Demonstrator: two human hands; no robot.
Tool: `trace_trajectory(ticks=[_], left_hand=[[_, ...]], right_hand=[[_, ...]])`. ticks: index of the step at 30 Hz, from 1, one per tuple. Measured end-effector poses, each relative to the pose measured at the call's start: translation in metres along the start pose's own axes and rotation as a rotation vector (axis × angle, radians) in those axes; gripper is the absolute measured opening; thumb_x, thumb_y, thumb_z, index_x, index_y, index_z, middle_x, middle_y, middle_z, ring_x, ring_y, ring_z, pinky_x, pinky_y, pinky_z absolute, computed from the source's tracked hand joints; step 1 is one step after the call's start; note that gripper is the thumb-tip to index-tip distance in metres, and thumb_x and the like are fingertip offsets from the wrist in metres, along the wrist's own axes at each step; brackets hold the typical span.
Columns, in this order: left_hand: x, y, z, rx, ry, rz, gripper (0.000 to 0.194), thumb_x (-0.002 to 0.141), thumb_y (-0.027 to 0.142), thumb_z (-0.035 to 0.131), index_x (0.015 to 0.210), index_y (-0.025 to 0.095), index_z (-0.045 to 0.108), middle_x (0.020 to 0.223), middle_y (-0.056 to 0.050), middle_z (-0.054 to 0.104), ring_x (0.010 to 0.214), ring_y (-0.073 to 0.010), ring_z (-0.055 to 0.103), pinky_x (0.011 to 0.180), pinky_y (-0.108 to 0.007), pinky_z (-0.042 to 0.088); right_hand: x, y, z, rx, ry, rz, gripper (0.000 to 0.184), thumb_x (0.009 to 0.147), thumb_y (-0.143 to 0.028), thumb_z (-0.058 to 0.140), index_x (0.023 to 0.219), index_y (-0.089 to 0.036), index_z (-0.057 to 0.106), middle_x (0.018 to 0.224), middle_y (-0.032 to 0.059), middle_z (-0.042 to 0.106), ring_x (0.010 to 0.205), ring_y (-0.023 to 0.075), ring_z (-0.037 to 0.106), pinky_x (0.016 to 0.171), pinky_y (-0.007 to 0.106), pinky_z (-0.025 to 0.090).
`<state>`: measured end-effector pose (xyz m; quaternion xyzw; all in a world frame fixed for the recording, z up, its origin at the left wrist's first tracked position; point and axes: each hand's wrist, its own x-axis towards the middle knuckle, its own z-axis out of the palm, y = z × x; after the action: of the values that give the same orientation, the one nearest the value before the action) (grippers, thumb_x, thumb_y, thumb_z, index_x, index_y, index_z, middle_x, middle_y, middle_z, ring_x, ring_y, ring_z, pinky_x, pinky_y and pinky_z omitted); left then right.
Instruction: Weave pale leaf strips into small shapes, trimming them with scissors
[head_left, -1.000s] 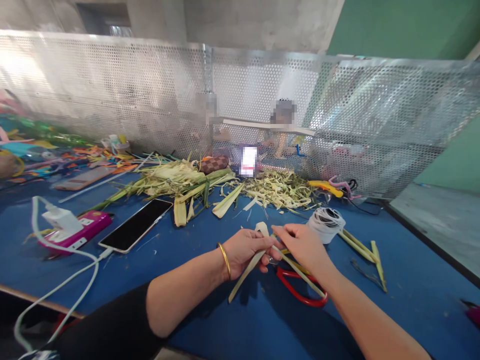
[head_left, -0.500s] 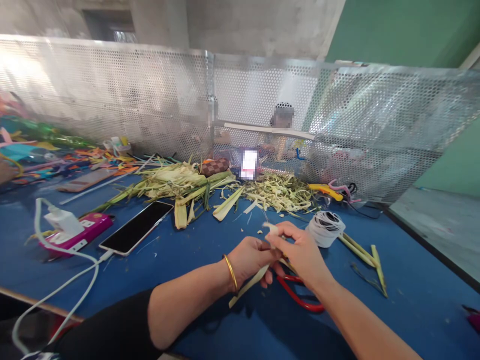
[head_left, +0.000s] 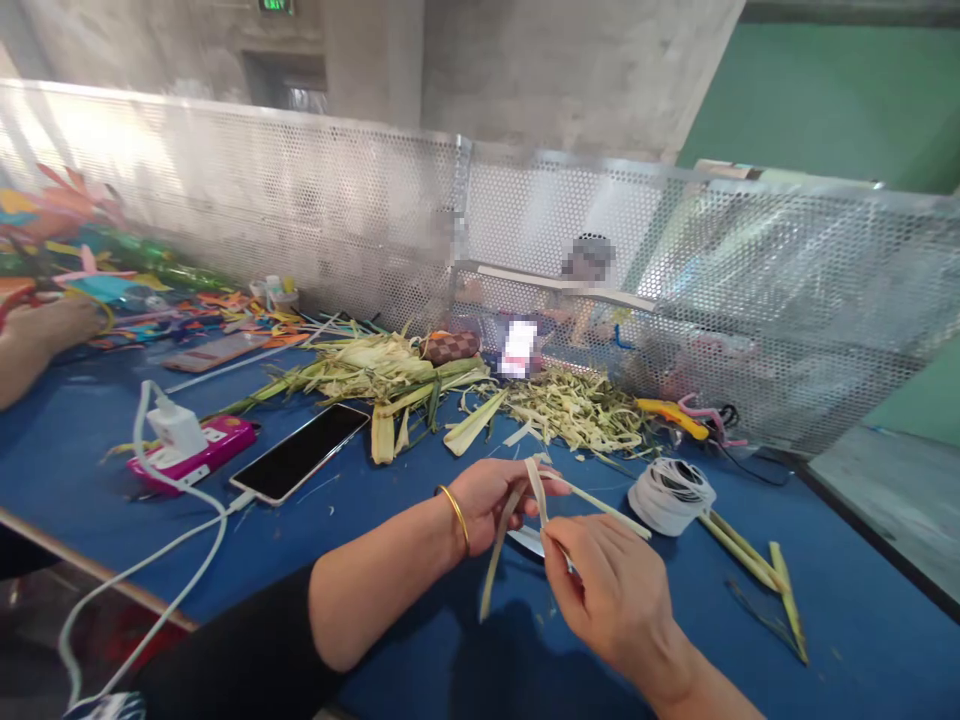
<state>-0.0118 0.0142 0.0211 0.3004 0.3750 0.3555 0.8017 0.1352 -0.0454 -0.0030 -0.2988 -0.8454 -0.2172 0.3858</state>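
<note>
My left hand (head_left: 484,502), with a gold bangle at the wrist, is closed on pale strips of plant leaf. One strip end (head_left: 492,580) hangs down below the fingers, and another piece (head_left: 606,511) sticks out to the right. My right hand (head_left: 616,592) pinches the end of a strip (head_left: 536,490) that loops over the left fingers, pulled down towards me. Under the hands a shiny metal blade (head_left: 527,542) shows on the table; the rest of that tool is hidden by my right hand.
Leaf husks (head_left: 375,368) and shredded trimmings (head_left: 581,412) lie along the perforated screen (head_left: 337,210). A white cord roll (head_left: 670,498) and stalks (head_left: 750,560) are right. Left are a phone (head_left: 300,452), a pink power strip (head_left: 225,445) and another person's hand (head_left: 64,322).
My right hand has moved down and towards me, drawing the strip over the left fingers. The red scissor handles are now covered. The view has shifted left and up.
</note>
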Motion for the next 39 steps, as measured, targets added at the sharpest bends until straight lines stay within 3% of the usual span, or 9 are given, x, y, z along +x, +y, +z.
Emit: trace_trajectory(ticks=[4,9,15,19,22,25,28,32,39], left_hand=[[-0.003,0.008,-0.004,-0.097,-0.005,-0.008,0.018,0.087,0.019,0.051,0.084,0.009,0.065,0.079,-0.006,0.072,0.040,-0.0032,0.051,0.036,-0.012,0.038],[-0.005,0.008,-0.001,-0.123,0.002,0.009,0.019,0.089,0.014,0.048,0.086,0.007,0.065,0.077,-0.008,0.072,0.057,-0.0100,0.066,0.051,-0.016,0.052],[-0.004,0.003,0.004,-0.108,0.028,0.058,0.016,0.085,0.013,0.051,0.082,0.007,0.065,0.075,-0.009,0.071,0.063,-0.0124,0.067,0.061,-0.020,0.053],[-0.004,-0.009,0.006,-0.060,-0.046,0.066,0.010,0.079,0.012,0.057,0.077,0.010,0.066,0.076,-0.007,0.071,0.065,-0.0122,0.065,0.066,-0.021,0.052],[-0.001,-0.016,0.004,0.040,-0.108,0.129,0.013,0.071,0.020,0.068,0.077,0.009,0.069,0.074,-0.007,0.069,0.066,-0.0123,0.063,0.066,-0.021,0.049],[0.001,-0.019,0.001,0.145,-0.128,0.214,0.032,0.064,0.036,0.076,0.080,0.009,0.070,0.070,-0.006,0.068,0.061,-0.0119,0.061,0.062,-0.021,0.047],[0.001,-0.018,0.002,0.248,-0.143,0.261,0.041,0.063,0.048,0.074,0.080,0.010,0.069,0.068,-0.006,0.068,0.060,-0.0130,0.062,0.062,-0.023,0.048],[-0.002,-0.018,0.004,0.359,-0.187,0.237,0.045,0.065,0.054,0.071,0.078,0.011,0.068,0.071,-0.007,0.069,0.062,-0.0152,0.066,0.064,-0.026,0.050],[0.000,-0.020,0.004,0.425,-0.119,0.201,0.040,0.066,0.051,0.070,0.073,0.012,0.064,0.069,-0.007,0.070,0.057,-0.0132,0.064,0.059,-0.024,0.049]], right_hand=[[-0.005,0.005,0.014,-0.039,-0.113,0.141,0.012,0.090,-0.014,0.041,0.087,-0.020,0.050,0.057,-0.0013,0.058,0.048,0.0148,0.052,0.050,0.028,0.034],[-0.006,0.010,0.019,-0.140,-0.178,0.143,0.015,0.091,-0.016,0.040,0.080,-0.020,0.050,0.061,0.0015,0.059,0.051,0.0172,0.053,0.051,0.030,0.035],[0.002,0.003,0.007,-0.214,-0.098,-0.120,0.024,0.091,-0.007,0.044,0.107,-0.016,0.059,0.084,0.0075,0.062,0.082,0.0192,0.059,0.082,0.035,0.043],[0.001,-0.001,0.013,-0.237,-0.169,-0.250,0.025,0.090,-0.007,0.044,0.104,-0.014,0.063,0.091,0.0080,0.064,0.090,0.0204,0.059,0.090,0.037,0.042],[0.000,-0.001,0.013,-0.195,-0.104,-0.247,0.022,0.089,-0.007,0.047,0.101,-0.016,0.063,0.090,0.0062,0.065,0.090,0.0194,0.059,0.093,0.037,0.042],[0.002,0.001,0.005,-0.023,0.065,-0.018,0.014,0.088,-0.010,0.051,0.092,-0.018,0.061,0.087,0.0057,0.063,0.087,0.0184,0.059,0.087,0.037,0.044],[0.004,0.009,-0.001,0.169,0.185,0.399,0.009,0.090,-0.019,0.050,0.085,-0.020,0.057,0.088,0.0070,0.063,0.085,0.0191,0.060,0.075,0.033,0.048],[0.002,0.026,0.006,0.418,0.047,0.872,0.027,0.091,-0.036,0.045,0.069,-0.021,0.050,0.062,-0.0005,0.057,0.058,0.0141,0.054,0.055,0.026,0.043],[-0.002,0.032,0.020,0.654,-0.136,1.173,0.030,0.084,-0.043,0.049,0.064,-0.022,0.045,0.045,-0.0076,0.045,0.034,0.0092,0.039,0.034,0.022,0.028]])
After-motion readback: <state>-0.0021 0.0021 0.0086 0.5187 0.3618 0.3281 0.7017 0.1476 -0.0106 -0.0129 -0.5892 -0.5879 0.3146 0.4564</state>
